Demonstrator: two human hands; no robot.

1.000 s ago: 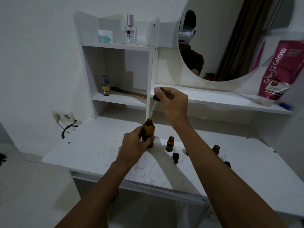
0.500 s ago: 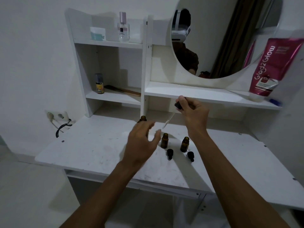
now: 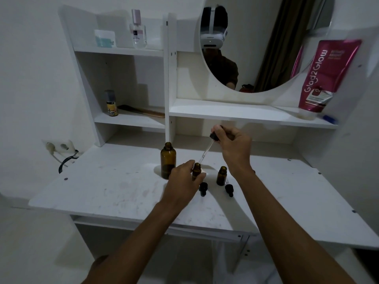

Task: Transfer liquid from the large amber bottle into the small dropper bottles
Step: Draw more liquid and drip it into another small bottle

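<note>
- Looking down from the head camera, a white desk (image 3: 106, 193) carries the task's bottles near its middle, under a shelf unit and a round mirror (image 3: 264, 44).
- Left hand (image 3: 182, 181) is curled around a small dropper bottle (image 3: 196, 170), thumb and fingers closed on its sides; the bottle stands upright on the desk with its neck open.
- Right hand (image 3: 233, 148) pinches the black bulb of a dropper (image 3: 208, 148) between thumb and fingers; the glass pipette slants down and to the left, and its tip sits at the mouth of the held bottle. Whether the tip is inside the neck or just above it cannot be told.
- Large amber bottle (image 3: 168, 159) stands upright and uncapped just to the left of the left hand, free of both hands; dark liquid fills only its lower part.
- Second small bottle (image 3: 222, 175) stands open to the right of the held one, near the right wrist, untouched.
- Two black dropper caps (image 3: 203, 188) lie on the desk in front of the small bottles, one before each.
- Shelf items sit well apart from the work: a clear perfume bottle (image 3: 139, 29) on the top left shelf, a small yellow-labelled bottle (image 3: 111, 103) on the shelf below, and a pink tube (image 3: 326, 74) leaning at the right end of the long shelf.
</note>
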